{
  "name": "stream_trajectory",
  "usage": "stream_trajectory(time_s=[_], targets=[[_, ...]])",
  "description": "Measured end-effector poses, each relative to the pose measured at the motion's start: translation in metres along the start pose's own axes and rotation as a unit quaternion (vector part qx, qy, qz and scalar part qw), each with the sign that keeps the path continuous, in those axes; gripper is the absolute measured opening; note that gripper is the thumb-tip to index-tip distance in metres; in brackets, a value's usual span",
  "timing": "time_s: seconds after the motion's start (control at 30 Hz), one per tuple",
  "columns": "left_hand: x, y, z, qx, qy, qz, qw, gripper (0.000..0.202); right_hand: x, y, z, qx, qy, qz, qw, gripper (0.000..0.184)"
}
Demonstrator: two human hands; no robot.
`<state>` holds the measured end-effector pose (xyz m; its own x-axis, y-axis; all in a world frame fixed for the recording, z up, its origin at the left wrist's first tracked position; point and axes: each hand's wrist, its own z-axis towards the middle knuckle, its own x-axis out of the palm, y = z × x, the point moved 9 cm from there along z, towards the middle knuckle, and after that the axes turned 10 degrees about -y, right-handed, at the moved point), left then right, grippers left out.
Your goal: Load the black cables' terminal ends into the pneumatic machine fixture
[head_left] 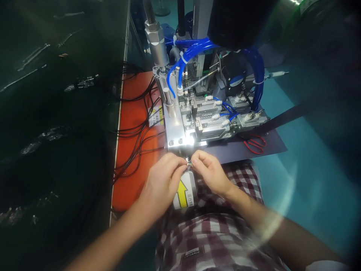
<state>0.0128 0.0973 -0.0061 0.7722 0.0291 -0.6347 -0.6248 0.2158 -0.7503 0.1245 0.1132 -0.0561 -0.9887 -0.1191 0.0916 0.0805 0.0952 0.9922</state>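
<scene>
My left hand [166, 173] pinches thumb against fingertips at the front of a metal machine [176, 130]. Facing it, my right hand [210, 169] is closed in a similar pinch. Between the fingertips is a small bundle of thin wires [190, 163], partly covered by the fingers; its exact ends are too small to make out. Just below the hands lies a white plate with a yellow arrow [182, 194]. The machine's bright metal block stands right beyond the fingertips.
Black cables [138, 139] run across an orange surface [126, 195] on the left. Blue air tubes [197, 47] loop over the machine. Red-handled scissors [255, 145] lie on the grey plate at right. Clear plastic pieces [46, 137] are scattered on the dark table.
</scene>
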Motion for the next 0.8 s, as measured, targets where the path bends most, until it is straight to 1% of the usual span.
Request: stream_trajectory(time_s=[0.07, 0.1, 0.23, 0.3, 0.4, 0.47, 0.57, 0.67, 0.8], targets=[[-0.001, -0.007, -0.003, 0.068, -0.008, 0.034, 0.997, 0.018, 0.000, -0.005, 0.000, 0.010, -0.006, 0.003, 1.000, 0.031], [-0.001, -0.008, -0.004, 0.087, -0.006, 0.043, 0.995, 0.019, -0.001, -0.007, 0.000, 0.016, -0.009, 0.005, 1.000, 0.031], [0.001, -0.008, -0.006, 0.115, 0.015, 0.054, 0.992, 0.020, -0.002, -0.011, 0.001, 0.026, -0.021, 0.006, 0.999, 0.031], [0.000, -0.009, -0.006, 0.139, 0.006, 0.076, 0.987, 0.019, -0.002, -0.011, 0.001, 0.023, -0.025, 0.002, 0.999, 0.031], [0.002, -0.012, -0.008, 0.190, -0.009, 0.136, 0.972, 0.022, -0.003, -0.013, 0.004, 0.018, -0.033, -0.013, 0.999, 0.031], [0.004, -0.009, -0.008, 0.194, -0.011, 0.165, 0.967, 0.023, -0.004, -0.016, 0.005, 0.017, -0.040, -0.022, 0.999, 0.032], [0.005, -0.004, -0.006, 0.185, -0.004, 0.166, 0.969, 0.025, -0.005, -0.020, 0.007, 0.014, -0.051, -0.028, 0.998, 0.032], [0.006, -0.006, -0.006, 0.198, 0.007, 0.155, 0.968, 0.027, -0.004, -0.021, 0.007, 0.015, -0.059, -0.026, 0.998, 0.031], [0.007, -0.007, -0.007, 0.203, 0.008, 0.173, 0.964, 0.027, -0.004, -0.022, 0.006, 0.014, -0.069, -0.031, 0.997, 0.029]])
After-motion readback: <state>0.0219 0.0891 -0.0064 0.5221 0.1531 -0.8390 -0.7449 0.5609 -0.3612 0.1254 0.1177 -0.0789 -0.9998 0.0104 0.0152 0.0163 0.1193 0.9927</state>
